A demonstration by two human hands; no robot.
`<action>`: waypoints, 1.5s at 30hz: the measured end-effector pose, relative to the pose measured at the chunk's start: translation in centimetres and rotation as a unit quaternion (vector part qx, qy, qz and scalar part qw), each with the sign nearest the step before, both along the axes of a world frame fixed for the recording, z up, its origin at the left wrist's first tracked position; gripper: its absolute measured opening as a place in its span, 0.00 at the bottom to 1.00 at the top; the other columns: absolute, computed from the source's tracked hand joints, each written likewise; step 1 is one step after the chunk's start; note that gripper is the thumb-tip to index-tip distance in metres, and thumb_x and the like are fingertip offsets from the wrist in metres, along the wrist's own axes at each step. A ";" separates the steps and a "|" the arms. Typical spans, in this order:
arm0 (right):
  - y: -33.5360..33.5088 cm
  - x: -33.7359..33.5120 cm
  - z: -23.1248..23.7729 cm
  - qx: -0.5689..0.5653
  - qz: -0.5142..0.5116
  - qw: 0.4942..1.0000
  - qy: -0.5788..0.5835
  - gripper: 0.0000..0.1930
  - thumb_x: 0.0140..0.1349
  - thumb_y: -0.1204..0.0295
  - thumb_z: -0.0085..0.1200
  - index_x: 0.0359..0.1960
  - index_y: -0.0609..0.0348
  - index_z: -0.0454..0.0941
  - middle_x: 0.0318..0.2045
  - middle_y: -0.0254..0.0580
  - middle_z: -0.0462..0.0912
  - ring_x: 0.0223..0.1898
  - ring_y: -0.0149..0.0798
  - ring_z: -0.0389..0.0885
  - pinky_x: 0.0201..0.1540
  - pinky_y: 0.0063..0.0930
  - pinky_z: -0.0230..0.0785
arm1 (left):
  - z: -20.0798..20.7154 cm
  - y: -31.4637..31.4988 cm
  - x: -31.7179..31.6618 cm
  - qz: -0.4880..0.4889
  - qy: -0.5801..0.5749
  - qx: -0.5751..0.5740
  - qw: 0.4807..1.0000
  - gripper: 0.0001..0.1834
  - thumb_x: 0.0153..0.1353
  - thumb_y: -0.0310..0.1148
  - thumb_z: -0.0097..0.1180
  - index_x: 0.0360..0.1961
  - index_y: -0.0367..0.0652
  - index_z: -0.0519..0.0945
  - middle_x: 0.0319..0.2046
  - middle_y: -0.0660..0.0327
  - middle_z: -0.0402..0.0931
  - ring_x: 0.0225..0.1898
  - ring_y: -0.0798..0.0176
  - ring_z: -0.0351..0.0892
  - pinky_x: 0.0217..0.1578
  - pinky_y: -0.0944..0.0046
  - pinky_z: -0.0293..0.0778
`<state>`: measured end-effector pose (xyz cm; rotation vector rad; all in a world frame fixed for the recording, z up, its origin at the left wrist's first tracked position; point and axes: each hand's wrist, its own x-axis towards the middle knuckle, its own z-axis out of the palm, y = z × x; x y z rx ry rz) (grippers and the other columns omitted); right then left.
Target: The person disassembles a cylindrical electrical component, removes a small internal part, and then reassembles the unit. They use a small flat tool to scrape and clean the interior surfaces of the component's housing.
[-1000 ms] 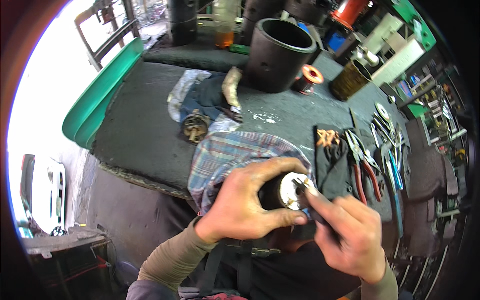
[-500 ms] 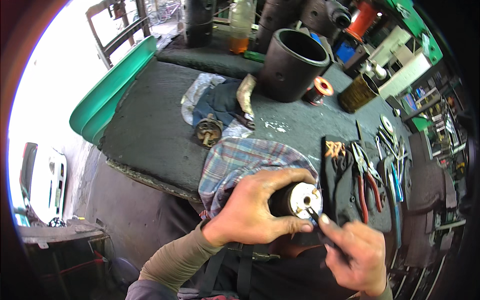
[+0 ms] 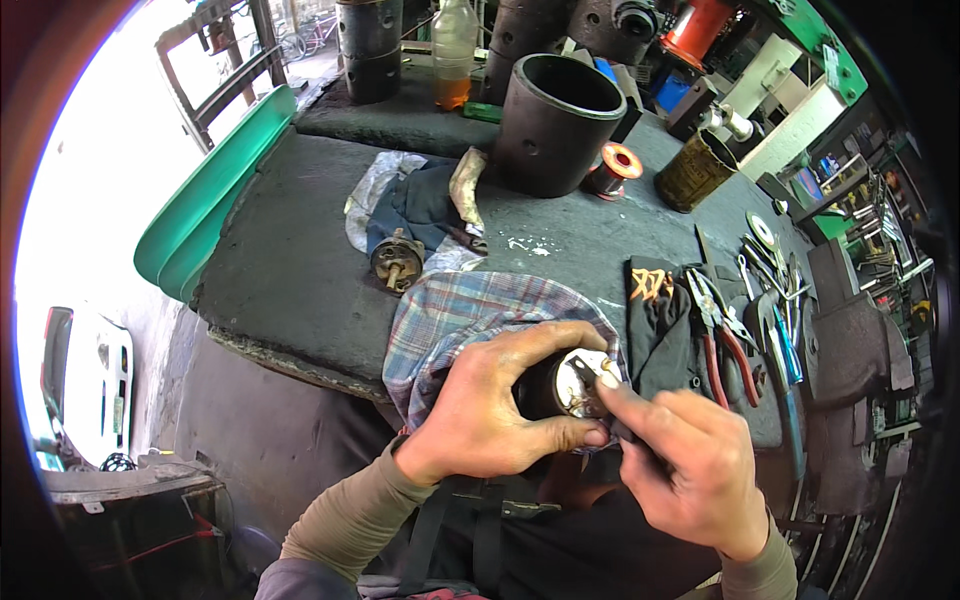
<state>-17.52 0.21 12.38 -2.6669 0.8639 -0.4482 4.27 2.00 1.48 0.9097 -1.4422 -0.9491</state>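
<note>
My left hand (image 3: 490,400) is wrapped round a dark cylindrical part with a shiny metal end face (image 3: 576,388). The face is tilted up toward the right, and my thumb presses along its lower side. In my right hand (image 3: 690,455), closed, is a slim dark tool (image 3: 588,372); its tip lies over the metal face, and the fingers hide most of the rest. A plaid cloth (image 3: 465,300) lies beneath and behind the cylinder. Farther off, a dirty round metal part with a short shaft (image 3: 397,264) rests against a dark blue rag (image 3: 415,205).
Pliers with red handles (image 3: 715,365) and several other hand tools lie at the right by a black cloth (image 3: 655,325). At the back stand a large black cylinder (image 3: 550,145), a red-ended spool (image 3: 614,170) and a rusty can (image 3: 695,172). A green curved panel (image 3: 205,205) flanks the left bench edge.
The cylinder in my left hand has shifted slightly left and up. My right hand has moved up and left, bringing fingertips and tool farther across the metal face. The whole view has shifted slightly.
</note>
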 end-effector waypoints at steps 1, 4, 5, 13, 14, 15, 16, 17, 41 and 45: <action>0.0 -0.1 0.2 0.004 -0.001 1.000 0.016 0.30 0.53 0.82 0.65 0.62 0.59 0.84 0.27 0.38 0.75 0.27 0.45 0.76 0.32 0.39 0.71 | 0.0 0.0 0.1 -0.008 -0.001 0.000 1.000 0.40 0.46 0.38 0.89 0.60 0.35 0.84 0.51 0.54 0.87 0.53 0.60 0.87 0.59 0.59 0.79; 1.5 -1.7 1.0 0.011 -0.024 0.999 0.028 0.29 0.52 0.84 0.64 0.60 0.62 0.86 0.23 0.42 0.71 0.23 0.46 0.74 0.28 0.40 0.67 | 0.0 -0.2 -0.4 -0.003 -0.023 -0.025 0.999 0.41 0.46 0.39 0.89 0.60 0.35 0.83 0.52 0.53 0.87 0.54 0.59 0.87 0.59 0.58 0.79; 1.9 -2.4 0.9 0.016 -0.038 0.999 0.024 0.28 0.52 0.85 0.64 0.60 0.62 0.87 0.22 0.42 0.72 0.23 0.46 0.74 0.27 0.40 0.67 | 0.4 -0.3 -0.4 -0.013 -0.034 -0.028 0.999 0.41 0.46 0.39 0.89 0.60 0.35 0.83 0.53 0.52 0.87 0.54 0.59 0.87 0.60 0.58 0.79; 0.7 -1.2 1.3 0.022 -0.010 0.998 0.053 0.32 0.51 0.83 0.66 0.63 0.58 0.84 0.27 0.39 0.76 0.28 0.44 0.76 0.31 0.39 0.71 | -0.1 -0.2 -0.1 -0.010 -0.011 -0.007 1.000 0.40 0.45 0.38 0.89 0.60 0.36 0.84 0.52 0.53 0.88 0.54 0.60 0.87 0.60 0.57 0.79; 1.4 -2.0 1.6 0.031 -0.022 0.997 0.064 0.33 0.51 0.83 0.66 0.64 0.58 0.84 0.27 0.39 0.75 0.27 0.44 0.76 0.31 0.39 0.71 | 0.0 -0.2 -0.3 -0.006 -0.013 -0.011 1.000 0.40 0.45 0.38 0.89 0.60 0.36 0.84 0.52 0.53 0.88 0.54 0.59 0.87 0.59 0.57 0.80; 2.2 -2.4 1.5 0.036 -0.042 0.997 0.052 0.33 0.51 0.82 0.66 0.64 0.58 0.84 0.26 0.39 0.74 0.27 0.45 0.76 0.31 0.38 0.71 | 0.0 -0.2 -0.3 -0.002 -0.014 -0.012 1.000 0.40 0.46 0.38 0.89 0.60 0.36 0.84 0.52 0.53 0.88 0.54 0.60 0.87 0.59 0.58 0.80; 1.9 -2.4 1.2 0.026 -0.030 0.998 0.044 0.33 0.52 0.82 0.66 0.64 0.58 0.84 0.26 0.39 0.74 0.27 0.45 0.75 0.31 0.39 0.71 | -0.1 -0.2 -0.4 0.002 -0.014 -0.013 1.000 0.40 0.46 0.38 0.89 0.60 0.36 0.84 0.52 0.53 0.88 0.54 0.60 0.87 0.59 0.58 0.80; 1.1 -1.8 0.8 0.015 -0.019 0.999 0.036 0.32 0.52 0.82 0.66 0.64 0.58 0.84 0.25 0.39 0.74 0.27 0.45 0.75 0.31 0.39 0.71 | -0.2 -0.2 -0.4 0.004 -0.014 -0.015 1.000 0.40 0.46 0.38 0.89 0.60 0.36 0.84 0.52 0.53 0.88 0.54 0.60 0.87 0.59 0.58 0.80; 0.6 -1.5 0.6 0.008 -0.029 0.999 0.032 0.31 0.53 0.82 0.65 0.63 0.58 0.85 0.26 0.39 0.73 0.27 0.45 0.76 0.32 0.39 0.71 | 0.0 0.0 0.0 -0.029 0.005 0.034 0.999 0.42 0.46 0.36 0.89 0.62 0.33 0.82 0.51 0.56 0.87 0.54 0.65 0.85 0.60 0.61 0.78; 1.2 -2.4 0.5 -0.002 -0.041 0.999 0.022 0.31 0.53 0.82 0.65 0.64 0.58 0.84 0.26 0.39 0.73 0.28 0.45 0.76 0.33 0.39 0.71 | 0.2 -0.3 -0.8 -0.015 -0.016 0.014 1.000 0.43 0.46 0.36 0.89 0.62 0.33 0.82 0.51 0.56 0.87 0.54 0.65 0.85 0.59 0.61 0.79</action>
